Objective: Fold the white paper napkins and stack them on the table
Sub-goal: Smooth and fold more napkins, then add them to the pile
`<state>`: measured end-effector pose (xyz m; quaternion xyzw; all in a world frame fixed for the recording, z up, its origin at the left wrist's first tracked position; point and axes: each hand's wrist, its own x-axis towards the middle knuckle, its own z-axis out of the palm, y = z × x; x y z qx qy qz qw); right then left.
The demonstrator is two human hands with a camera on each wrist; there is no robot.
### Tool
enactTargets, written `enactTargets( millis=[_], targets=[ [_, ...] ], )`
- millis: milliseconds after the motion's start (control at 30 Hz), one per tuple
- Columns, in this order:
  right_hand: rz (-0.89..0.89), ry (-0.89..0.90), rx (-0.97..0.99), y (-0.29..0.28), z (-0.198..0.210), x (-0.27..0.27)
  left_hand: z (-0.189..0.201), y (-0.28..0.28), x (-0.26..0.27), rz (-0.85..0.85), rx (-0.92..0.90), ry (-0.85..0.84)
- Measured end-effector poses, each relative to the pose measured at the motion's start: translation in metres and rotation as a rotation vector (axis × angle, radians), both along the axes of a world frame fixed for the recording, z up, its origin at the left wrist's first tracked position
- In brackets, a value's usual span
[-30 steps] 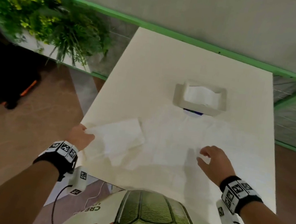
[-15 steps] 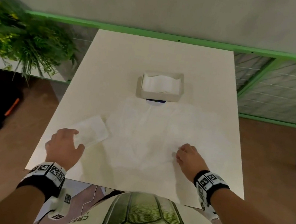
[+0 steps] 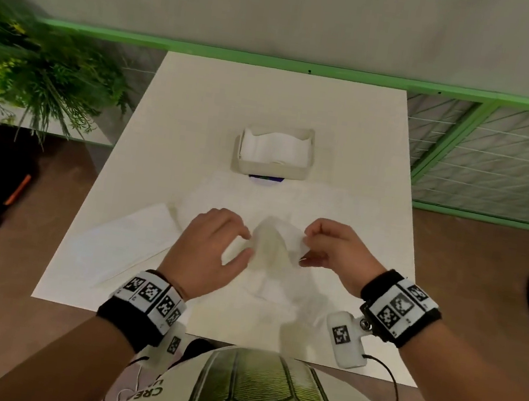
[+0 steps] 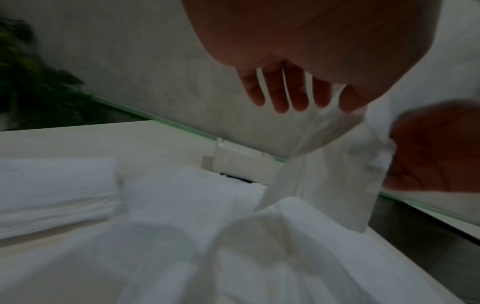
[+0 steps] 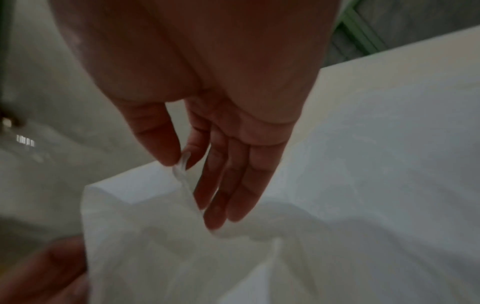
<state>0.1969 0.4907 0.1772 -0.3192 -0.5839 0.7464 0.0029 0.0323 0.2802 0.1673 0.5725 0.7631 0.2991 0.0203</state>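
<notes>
The right hand [image 3: 337, 253] pinches a raised edge of the napkin [image 3: 272, 245] between thumb and forefinger [image 5: 161, 139], the other fingers hanging long and loosely together below the pinch. The left hand [image 3: 205, 253] faces it from the other side with fingers slightly parted and gently curved; its thumb appears to touch the sheet in the wrist view, but whether it truly grips cannot be told. The napkin stands up as a limp peak between the two hands, the rest of it trailing in soft wrinkles on the table [image 3: 283, 101] just beneath.

It looks feather-light, thin and wholly without stiffness, so it probably droops wherever it is unsupported and may tear under a hard tug. The corners or edge seem the best places to hold, one in each hand, to keep the fold line straight.

Just outside the left fingers lies a folded napkin [image 3: 123, 242], flat near the table's left edge. Beyond the fingertips, well apart, sits the napkin box [image 3: 274, 168] with more sheets. Bare tabletop lies right of the right hand, giving room to spread; the near edge is close under both wrists.
</notes>
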Motion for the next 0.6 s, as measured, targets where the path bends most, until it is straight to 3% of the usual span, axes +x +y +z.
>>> enactTargets(
  millis=[100,267,400,533,600],
  targets=[
    [-0.018,0.059,-0.151,0.001,0.028,-0.009,0.018,0.012,0.012,0.016,0.029,-0.034],
    [0.005,0.069,-0.185,0.001,0.043,-0.015,0.029,0.024,0.022,0.193,-0.016,-0.445],
    [0.174,0.077,0.156,-0.008,0.041,-0.013,0.032,0.032,0.016,0.348,0.028,-0.716],
    [0.456,0.102,0.616,-0.024,0.044,-0.008,0.038,0.026,0.011,0.394,0.035,-0.752],
    [0.433,0.182,0.740,-0.028,0.047,-0.009,0.042,0.019,0.009,0.369,0.025,-0.743]
  ],
)
